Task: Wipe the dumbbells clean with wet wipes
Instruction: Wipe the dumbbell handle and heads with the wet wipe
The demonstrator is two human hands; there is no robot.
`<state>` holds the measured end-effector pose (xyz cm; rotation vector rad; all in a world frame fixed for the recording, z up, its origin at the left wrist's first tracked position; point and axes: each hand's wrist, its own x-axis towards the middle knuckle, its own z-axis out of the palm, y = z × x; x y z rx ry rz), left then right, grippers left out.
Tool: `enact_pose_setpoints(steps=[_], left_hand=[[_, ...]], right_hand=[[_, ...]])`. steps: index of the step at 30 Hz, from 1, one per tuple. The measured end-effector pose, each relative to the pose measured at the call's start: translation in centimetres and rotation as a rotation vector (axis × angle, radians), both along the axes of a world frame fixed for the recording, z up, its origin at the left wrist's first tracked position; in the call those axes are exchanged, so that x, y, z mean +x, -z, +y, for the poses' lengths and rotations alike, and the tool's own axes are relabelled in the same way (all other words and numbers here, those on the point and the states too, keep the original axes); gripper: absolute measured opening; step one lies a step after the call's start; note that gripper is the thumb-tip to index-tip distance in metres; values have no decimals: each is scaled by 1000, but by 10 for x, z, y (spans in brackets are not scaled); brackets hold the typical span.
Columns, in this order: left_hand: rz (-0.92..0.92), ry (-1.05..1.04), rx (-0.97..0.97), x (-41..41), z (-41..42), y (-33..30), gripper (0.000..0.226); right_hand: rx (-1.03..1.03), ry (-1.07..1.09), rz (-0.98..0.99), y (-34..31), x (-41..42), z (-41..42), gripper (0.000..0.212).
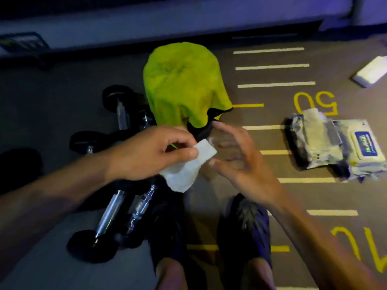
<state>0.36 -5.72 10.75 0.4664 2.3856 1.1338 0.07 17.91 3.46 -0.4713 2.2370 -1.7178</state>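
Two dark shoes (245, 231) planted on the gym floor (314, 195), painted with white and yellow lines. Just above them, left hand (146, 153) pinches a crumpled white wet wipe (186, 166) between thumb and fingers. Right hand (236, 155) hovers just beside it, fingers loosely spread, holding nothing; motion-blurred. Dumbbells (117, 210) with chrome handles and black heads lie on the floor to the left, under the left forearm. Wet wipes pack (343, 147) lies to the right. Beyond the hands, a lime-green cloth (182, 84). Far right, a white bottle (370, 70) on its side.
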Motion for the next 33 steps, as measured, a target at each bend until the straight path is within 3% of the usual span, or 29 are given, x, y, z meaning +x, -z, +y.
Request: enact_pose_setpoints(steps=[2,5,8,11,16,20,24,31,33], left_hand=[[-15,-22,39,8,-9,1,20],[-76,-200,186,21,-21,12,24],[-121,-422,361,35,-23,25,32],[-168,-608,491,42,-17,40,25],[-283,-662,571,46,3,65,33],[-183,-814,553,46,5,87,22],[-120,-876,438,43,2,99,9],[-195,-1111,493,43,-6,101,25],[-218,-1177,534,43,-9,98,28]], right_hand=[[59,-182,121,-11,-8,-12,52],[17,-317,44,-14,-17,-25,23],[-86,-295,-120,-6,-14,-27,27],[-247,-214,-259,1,-4,-28,23],[-274,-140,-203,10,2,-40,4],[-253,-78,-279,13,3,-38,13],[-177,-9,-300,16,7,-39,10],[-155,47,-702,30,11,-22,50],[-260,125,-772,32,12,-18,59]])
